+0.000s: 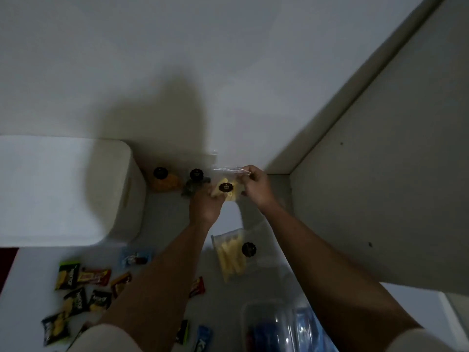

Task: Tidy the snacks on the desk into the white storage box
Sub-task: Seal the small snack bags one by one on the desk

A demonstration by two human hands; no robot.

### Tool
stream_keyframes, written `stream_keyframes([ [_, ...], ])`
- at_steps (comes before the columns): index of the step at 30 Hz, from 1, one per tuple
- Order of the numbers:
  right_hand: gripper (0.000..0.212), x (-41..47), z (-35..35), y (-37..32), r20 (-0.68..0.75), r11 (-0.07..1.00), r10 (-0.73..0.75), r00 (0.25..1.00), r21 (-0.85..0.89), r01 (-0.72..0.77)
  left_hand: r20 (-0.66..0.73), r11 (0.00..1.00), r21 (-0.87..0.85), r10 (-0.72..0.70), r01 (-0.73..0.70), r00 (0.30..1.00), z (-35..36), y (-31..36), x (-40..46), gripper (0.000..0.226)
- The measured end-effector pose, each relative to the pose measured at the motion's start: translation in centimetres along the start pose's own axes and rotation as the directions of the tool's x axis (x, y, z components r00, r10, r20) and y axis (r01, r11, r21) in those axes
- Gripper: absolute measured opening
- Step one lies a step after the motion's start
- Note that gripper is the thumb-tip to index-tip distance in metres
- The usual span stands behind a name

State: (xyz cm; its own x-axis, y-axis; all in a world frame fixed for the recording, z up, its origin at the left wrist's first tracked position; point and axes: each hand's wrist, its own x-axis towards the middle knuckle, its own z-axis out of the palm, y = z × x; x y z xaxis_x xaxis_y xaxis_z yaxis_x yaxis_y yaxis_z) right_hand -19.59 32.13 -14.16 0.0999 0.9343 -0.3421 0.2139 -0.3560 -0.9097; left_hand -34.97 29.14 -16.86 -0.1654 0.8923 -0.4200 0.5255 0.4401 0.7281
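The clear snack bag (226,187), held up at twelve o'clock, is pinched underneath by the left hand (206,205) and at its top by the right hand (256,186); better carry it level toward the white storage box (76,189) at nine o'clock.

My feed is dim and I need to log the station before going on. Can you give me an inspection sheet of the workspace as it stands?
Surface: pale desk, dim light.
Job's things: white storage box at left, no snack seen inside; clear bag of yellow snack held up; a like bag lies on the desk; small packets scattered near left.
Clutter: clear plastic container at near edge.
Grips: left hand holds the bag from below; right hand pinches its top edge.
Cables: nothing seen.
Surroundings: white wall behind; pale panel at right.
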Motion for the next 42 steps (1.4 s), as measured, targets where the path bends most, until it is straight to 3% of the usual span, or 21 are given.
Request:
stream_keyframes([
  [4,0.027,2.9,0.9,1.1,-0.046,1.0,-0.022,0.999,0.004,0.022,-0.079,0.995,-0.091,-0.046,0.039,0.996,1.2,-0.4,1.4,0.029],
  [7,0.022,4.1,1.4,1.2,-0.074,0.998,-0.067,0.995,0.017,0.068,-0.152,0.996,-0.085,-0.029,0.016,0.988,1.3,-0.5,1.6,0.035],
  [13,0.027,1.6,0.0,2.8,-0.14,1.0,-0.001,0.99,-0.006,0.0,-0.206,1.0,0.021,0.008,-0.004,0.979,0.6,-0.4,-0.5,0.039],
  [16,0.039,-2.3,-2.9,3.5,-0.193,0.967,0.065,0.979,-0.229,-0.109,-0.157,0.993,0.113,-0.007,0.025,0.988,0.4,-0.6,-2.9,0.028],
  [18,0.046,-4.4,-4.8,4.7,-0.189,0.887,0.118,0.975,-0.421,-0.189,-0.096,0.989,0.142,-0.033,0.047,0.995,0.5,-1.2,-4.7,0.031],
  [23,0.078,-8.7,-6.4,7.9,-0.128,0.722,0.41,0.903,-0.56,-0.407,0.059,0.942,0.322,-0.117,0.092,0.991,1.2,-3.2,-9.7,0.084],
  [25,0.076,-10.4,-6.6,8.5,-0.076,0.711,0.463,0.883,-0.562,-0.422,0.092,0.943,0.32,-0.128,0.093,0.987,2.0,-4.2,-11.0,0.087],
  [27,0.054,-11.4,-6.7,9.2,-0.066,0.757,0.412,0.909,-0.531,-0.381,0.095,0.967,0.233,-0.128,0.103,0.987,2.8,-5.1,-12.0,0.076],
  [30,0.006,-12.9,-6.9,8.7,-0.162,0.858,0.338,0.927,-0.351,-0.374,0.11,0.98,0.139,-0.157,0.142,0.981,2.8,-5.9,-12.7,0.072],
  [32,0.029,-13.6,-7.2,7.9,-0.128,0.92,0.346,0.93,-0.149,-0.363,0.135,0.981,0.067,-0.192,0.185,0.972,2.6,-6.1,-12.9,0.072],
  [35,0.02,-15.2,-8.2,5.8,-0.03,0.929,0.358,0.933,0.116,-0.352,0.17,0.969,-0.13,-0.189,0.212,0.967,1.7,-5.6,-13.5,0.032],
  [37,0.008,-16.3,-9.2,4.6,0.011,0.93,0.324,0.946,0.178,-0.321,0.156,0.924,-0.297,-0.204,0.243,0.966,0.9,-5.4,-14.2,0.017],
  [39,0.006,-17.1,-9.8,3.8,0.024,0.938,0.296,0.955,0.184,-0.295,0.164,0.823,-0.485,-0.246,0.295,0.955,0.2,-5.4,-14.7,0.02],
  [42,0.006,-18.6,-10.3,2.4,0.023,0.951,0.245,0.969,0.187,-0.245,0.086,0.834,-0.492,-0.24,0.251,0.967,-0.9,-4.5,-16.1,0.024],
])
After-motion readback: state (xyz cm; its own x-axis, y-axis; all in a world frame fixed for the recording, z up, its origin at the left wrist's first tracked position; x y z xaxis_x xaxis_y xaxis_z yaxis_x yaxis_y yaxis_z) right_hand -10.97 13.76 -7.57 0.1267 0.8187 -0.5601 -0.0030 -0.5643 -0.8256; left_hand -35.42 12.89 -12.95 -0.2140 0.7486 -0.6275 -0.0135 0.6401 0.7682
